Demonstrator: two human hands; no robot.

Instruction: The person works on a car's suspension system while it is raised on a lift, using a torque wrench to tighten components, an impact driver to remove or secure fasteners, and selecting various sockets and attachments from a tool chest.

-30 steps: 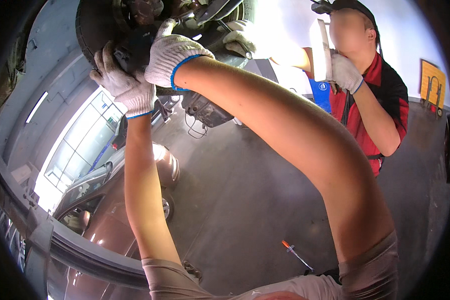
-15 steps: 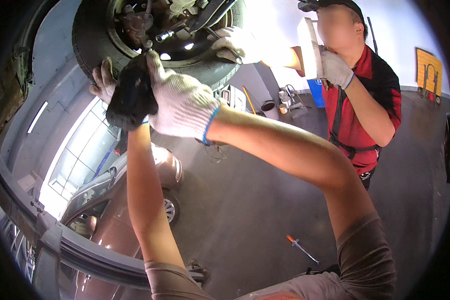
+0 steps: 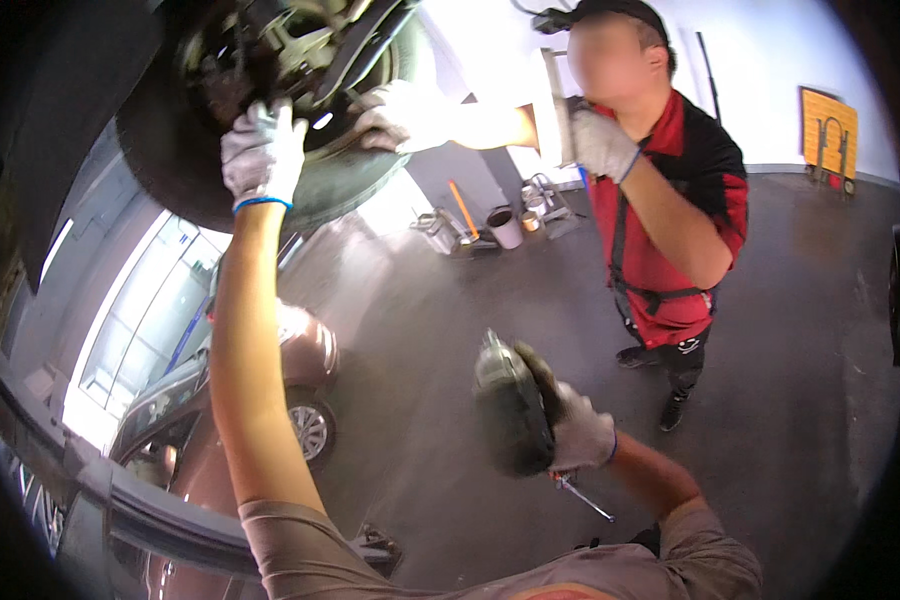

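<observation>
My left hand (image 3: 262, 155), in a white knit glove, reaches up to the hub and suspension parts (image 3: 295, 50) inside a raised wheel. Its fingers are curled in against those parts; what they hold is hidden. Low and to the right, my gloved right hand (image 3: 580, 430) grips an impact wrench (image 3: 513, 415) with a dark body and a metal nose pointing up. The tire (image 3: 345, 190) hangs above my left forearm. A co-worker's gloved hand (image 3: 395, 118) touches the wheel's right side, beside a dark arm or link.
A co-worker in red and black (image 3: 670, 215) stands at the right, holding a bright white lamp panel (image 3: 550, 110). On the floor lies an orange-handled tool (image 3: 585, 498). A brown car (image 3: 205, 440) stands lower left; a bucket (image 3: 505, 228) is near the wall.
My right hand has come down and right from the wheel with the impact wrench. My left hand, earlier partly behind the wrench, now shows at the hub. The view has shifted.
</observation>
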